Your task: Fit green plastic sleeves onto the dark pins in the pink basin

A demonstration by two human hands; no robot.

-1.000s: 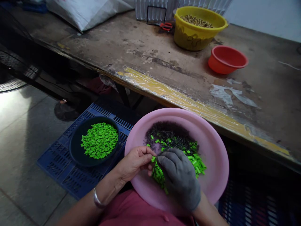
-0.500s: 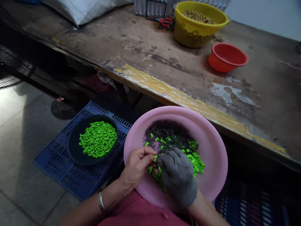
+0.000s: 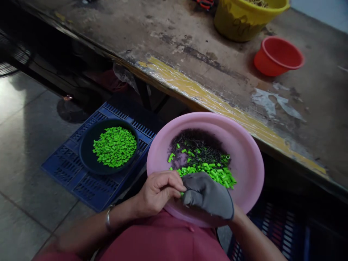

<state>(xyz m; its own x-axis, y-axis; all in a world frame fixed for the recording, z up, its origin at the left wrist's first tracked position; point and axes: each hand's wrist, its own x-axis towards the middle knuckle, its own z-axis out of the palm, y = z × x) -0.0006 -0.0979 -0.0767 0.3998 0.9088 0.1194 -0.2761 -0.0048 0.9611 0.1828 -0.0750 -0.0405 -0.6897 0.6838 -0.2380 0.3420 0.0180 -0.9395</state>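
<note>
My bare left hand (image 3: 161, 190) is closed in a pinch over the near rim of the pink basin (image 3: 250, 159). A small green plastic tube (image 3: 182, 194) peeks out between its fingertips. My right hand (image 3: 209, 195), in a grey glove, is closed against the left fingertips; whatever it grips is hidden. Inside the basin lie loose green tubes (image 3: 224, 177) and a heap of small dark, thin pieces (image 3: 197, 139), perhaps springs. The basin rests close against my body.
To the left, a dark bowl (image 3: 83, 152) full of green pieces (image 3: 115, 146) stands on a blue plastic crate (image 3: 63, 181). A worn workbench (image 3: 174, 47) runs across, carrying a red bowl (image 3: 280, 59) and a yellow tub (image 3: 239, 21). A fan (image 3: 13, 58) is at far left.
Both hands have drawn back toward my body, from over the green tubes to the basin's near rim, still together. My right hand has turned, showing its thumb. The view has tilted down.
</note>
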